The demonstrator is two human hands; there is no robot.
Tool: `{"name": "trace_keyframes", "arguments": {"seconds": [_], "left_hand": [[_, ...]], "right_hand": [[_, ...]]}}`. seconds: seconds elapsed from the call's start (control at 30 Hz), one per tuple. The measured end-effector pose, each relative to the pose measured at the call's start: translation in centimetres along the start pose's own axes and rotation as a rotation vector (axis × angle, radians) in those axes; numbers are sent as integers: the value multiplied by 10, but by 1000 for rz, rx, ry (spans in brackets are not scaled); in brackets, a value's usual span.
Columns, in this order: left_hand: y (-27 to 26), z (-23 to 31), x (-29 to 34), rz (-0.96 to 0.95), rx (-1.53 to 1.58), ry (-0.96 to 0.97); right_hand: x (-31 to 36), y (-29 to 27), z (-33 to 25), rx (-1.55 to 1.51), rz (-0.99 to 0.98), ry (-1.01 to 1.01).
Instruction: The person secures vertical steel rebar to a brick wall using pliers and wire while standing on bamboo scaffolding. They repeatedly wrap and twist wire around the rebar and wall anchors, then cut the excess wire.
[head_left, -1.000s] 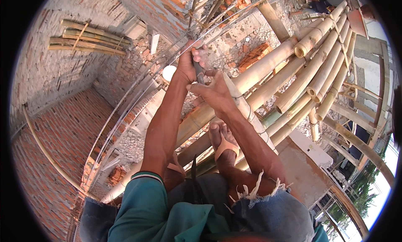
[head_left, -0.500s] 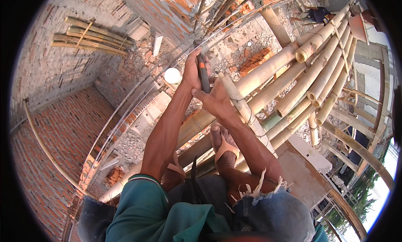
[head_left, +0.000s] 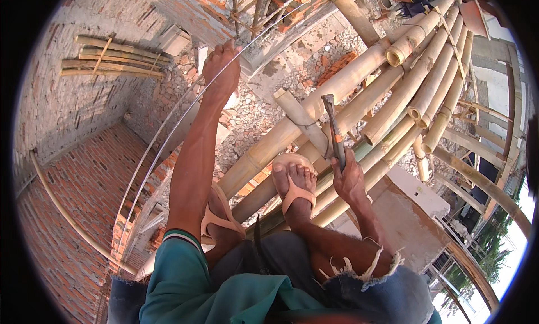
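My left hand [head_left: 222, 71] is raised at the upper left, fingers curled around a thin pale wire [head_left: 178, 123]; its palm side is hidden. At centre right, my right hand [head_left: 350, 181] grips what look like long steel pincers [head_left: 336, 134], with a dark grip, an orange band and a small blunt head pointing up. Just left of that head, a short bamboo piece [head_left: 291, 108] crosses a thick bamboo pole [head_left: 252, 155], and a dark tie binds the two. My sandalled feet [head_left: 296, 186] are on the bamboo poles.
A bundle of bamboo poles [head_left: 412, 94] fans out at the right. Rubble [head_left: 264, 122] and stacked bricks [head_left: 337, 67] lie far below. Brick walls [head_left: 67, 178] stand at left, with more poles [head_left: 115, 57] against one. Part of a person [head_left: 415, 6] shows at the top right.
My hands have parted: the left has let go of the pincers and moved up and left to the wire. The right has moved right and down with the pincers.
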State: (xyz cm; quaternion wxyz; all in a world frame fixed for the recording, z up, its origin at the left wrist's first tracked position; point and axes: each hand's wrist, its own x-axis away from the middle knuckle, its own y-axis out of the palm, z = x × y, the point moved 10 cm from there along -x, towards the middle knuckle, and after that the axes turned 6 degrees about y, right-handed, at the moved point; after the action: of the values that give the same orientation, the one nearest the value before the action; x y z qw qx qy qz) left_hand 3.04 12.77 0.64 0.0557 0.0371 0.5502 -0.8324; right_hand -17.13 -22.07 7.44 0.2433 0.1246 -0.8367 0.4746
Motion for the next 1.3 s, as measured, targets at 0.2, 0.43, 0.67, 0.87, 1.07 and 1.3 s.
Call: {"name": "trace_keyframes", "arguments": {"seconds": [0.2,0.43,0.67,0.87,1.07,1.3], "left_hand": [[28,-18,-31,-318,233,18],[58,-46,-29,-438,1093,-334],[77,-62,-38,-365,1069,-370],[83,-77,-46,-300,835,-319],[52,-47,-53,-177,393,-57],[14,-14,-34,-107,193,-69]], "right_hand": [[4,-35,42,283,365,-102],[-8,-30,68,242,387,-165],[3,-45,60,226,459,-161],[0,-43,56,228,473,-110],[-9,-37,44,285,462,-235],[-21,-30,45,315,479,-208]]}}
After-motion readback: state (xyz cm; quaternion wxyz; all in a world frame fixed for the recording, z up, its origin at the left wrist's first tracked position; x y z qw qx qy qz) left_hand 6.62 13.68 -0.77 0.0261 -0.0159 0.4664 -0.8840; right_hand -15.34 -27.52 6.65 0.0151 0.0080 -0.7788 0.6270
